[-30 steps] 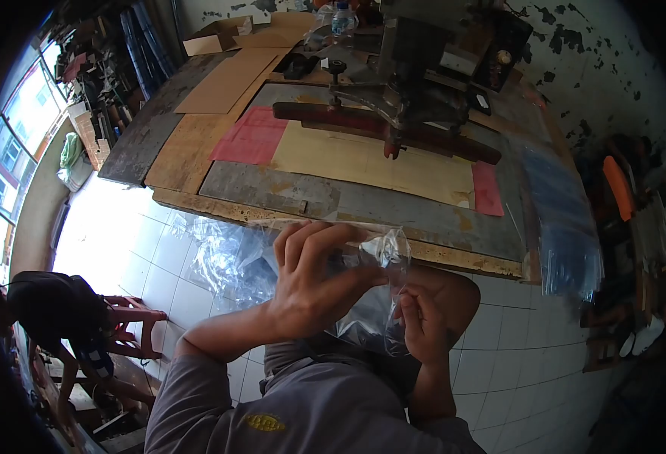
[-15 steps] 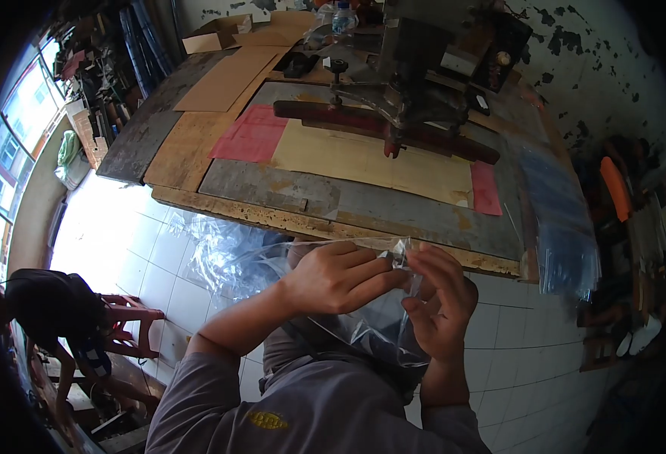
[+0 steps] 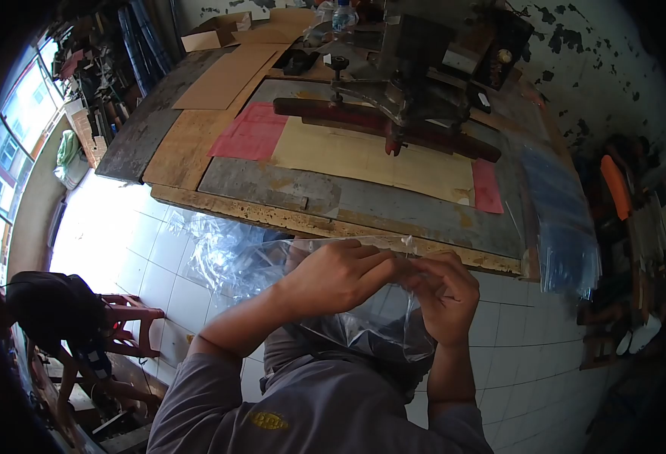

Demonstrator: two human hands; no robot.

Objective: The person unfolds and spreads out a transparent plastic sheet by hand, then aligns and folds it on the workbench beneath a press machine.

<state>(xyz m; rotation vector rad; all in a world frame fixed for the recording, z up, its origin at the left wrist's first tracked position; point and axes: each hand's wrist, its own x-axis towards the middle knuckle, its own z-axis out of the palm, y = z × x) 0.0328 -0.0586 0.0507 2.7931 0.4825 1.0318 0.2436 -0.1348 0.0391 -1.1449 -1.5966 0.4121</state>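
Clear plastic film (image 3: 382,329), thin and crinkled, hangs over my lap just in front of the table edge. My left hand (image 3: 340,276) pinches its upper edge with bent fingers. Close beside it, my right hand (image 3: 448,299) has its fingers curled together on the same film. The fingertips of both hands nearly meet, and part of the film between them is hidden. More crumpled clear plastic (image 3: 231,253) lies to the left of my left forearm.
A wooden-edged table (image 3: 333,227) bears a machine with a dark red bar (image 3: 378,125) over yellow (image 3: 363,163) and pink sheets (image 3: 250,132). Clear plastic sleeves (image 3: 560,227) hang over its right edge. Cardboard (image 3: 227,79) lies left; a red stool (image 3: 132,325) stands on the floor.
My right hand's fingers have curled inward, from upright and spread to bent against the film. My left hand has shifted slightly right and up toward them.
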